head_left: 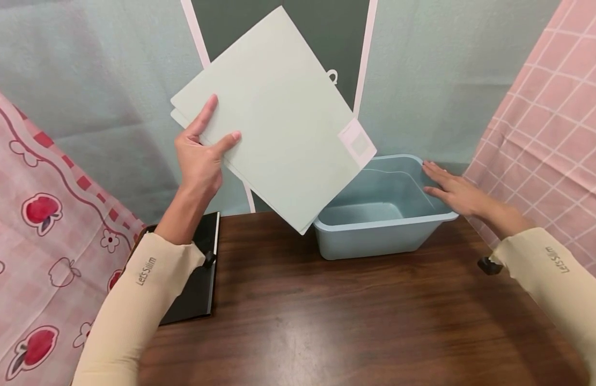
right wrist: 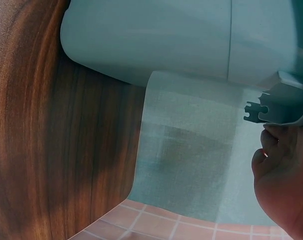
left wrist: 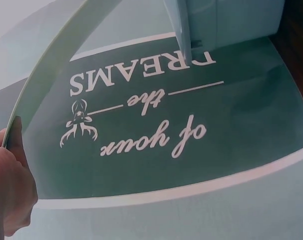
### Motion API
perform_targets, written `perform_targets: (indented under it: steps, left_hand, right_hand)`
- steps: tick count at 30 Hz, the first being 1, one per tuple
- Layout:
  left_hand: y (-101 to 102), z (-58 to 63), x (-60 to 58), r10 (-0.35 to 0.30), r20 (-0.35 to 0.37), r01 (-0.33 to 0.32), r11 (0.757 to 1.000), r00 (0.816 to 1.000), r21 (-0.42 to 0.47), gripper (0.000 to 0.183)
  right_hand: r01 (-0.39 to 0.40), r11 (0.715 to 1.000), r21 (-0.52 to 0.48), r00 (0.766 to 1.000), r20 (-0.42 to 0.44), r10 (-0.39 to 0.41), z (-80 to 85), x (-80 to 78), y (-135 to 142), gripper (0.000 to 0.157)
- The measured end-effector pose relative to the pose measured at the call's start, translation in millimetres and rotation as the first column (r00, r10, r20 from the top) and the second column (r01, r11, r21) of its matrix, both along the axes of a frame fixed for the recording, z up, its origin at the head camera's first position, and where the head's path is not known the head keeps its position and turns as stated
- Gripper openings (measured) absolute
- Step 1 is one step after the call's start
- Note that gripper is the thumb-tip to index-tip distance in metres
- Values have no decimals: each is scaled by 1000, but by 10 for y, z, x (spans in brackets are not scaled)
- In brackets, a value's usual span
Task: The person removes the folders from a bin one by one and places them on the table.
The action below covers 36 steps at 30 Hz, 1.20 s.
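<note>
My left hand (head_left: pixel 199 155) grips a thin pale green folder (head_left: pixel 278 118) by its lower left edge, thumb and one finger lying on the near face. The folder is tilted in the air, its lower right corner in front of the bin's left end. A pinkish-white label sits on that side. In the left wrist view the folder (left wrist: pixel 51 65) shows nearly edge-on. My right hand (head_left: pixel 459 193) holds the right rim of a light blue plastic bin (head_left: pixel 375 238), thumb inside. The right wrist view shows bent fingers (right wrist: pixel 271 142) under the bin's rim.
A flat black item (head_left: pixel 193 295) lies on the brown wooden table (head_left: pixel 302 316) behind my left forearm. Behind the bin hangs a pale blue-green curtain (head_left: pixel 423 80) with a dark printed panel. Pink cloths hang at both sides.
</note>
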State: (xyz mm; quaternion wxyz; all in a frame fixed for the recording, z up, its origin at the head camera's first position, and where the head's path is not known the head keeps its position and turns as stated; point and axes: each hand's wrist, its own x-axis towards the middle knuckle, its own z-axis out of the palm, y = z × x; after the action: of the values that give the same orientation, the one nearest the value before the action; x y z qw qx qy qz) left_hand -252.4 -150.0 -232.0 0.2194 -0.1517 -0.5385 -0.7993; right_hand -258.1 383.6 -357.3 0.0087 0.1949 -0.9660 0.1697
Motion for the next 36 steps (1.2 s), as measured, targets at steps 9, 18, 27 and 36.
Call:
perform_targets:
  steps: [9,18,27,36]
  left_hand:
    - [-226,-11,117,12,45,-10,999,999,-42,74]
    - [-445,-3,205,9,59,-9,1000,998,-1,75]
    - [-671,-32,287,-11,81,10,1000,997,20,78]
    - [-917,-117,355,-30,71,29,1000,997,12,78]
  right_hand:
    - [5,1000,3,1000,6,-5,-36,-16,-5,67]
    - [12,1000,8,1000,-12,-12,-39,-6,-2,68]
    - [-4,1000,8,1000,-24,4,-45,-20,7,68]
    - [-1,1000,3,1000,-24,1,-55,-17,5,68]
